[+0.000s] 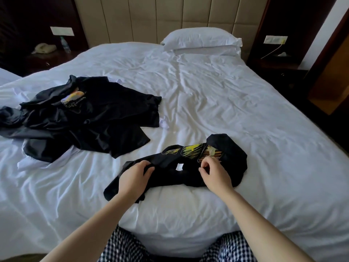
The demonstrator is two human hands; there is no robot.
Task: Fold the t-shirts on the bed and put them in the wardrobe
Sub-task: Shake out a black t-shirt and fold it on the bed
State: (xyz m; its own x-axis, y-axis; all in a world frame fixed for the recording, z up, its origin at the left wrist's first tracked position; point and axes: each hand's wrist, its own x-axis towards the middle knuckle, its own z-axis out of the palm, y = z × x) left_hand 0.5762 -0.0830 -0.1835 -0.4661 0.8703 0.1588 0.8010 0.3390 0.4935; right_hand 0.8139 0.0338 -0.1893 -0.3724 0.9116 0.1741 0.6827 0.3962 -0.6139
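Fingers (147, 165) of the left hand (135, 175) are curled, pinching a crumpled black t-shirt (234, 157) with a yellow print. The right hand (215, 173) pinches its fabric too. The shirt lies near the near edge of the bed (245, 103). A pile of dark t-shirts (90, 118) sprawls toward the left edge, and a pillow (202, 40) sits at the head.

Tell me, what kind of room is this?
Probably a hotel bedroom: a wide bed in plain white linen, a padded headboard along the wall, and a telephone on the dark nightstand below a wall switch panel.
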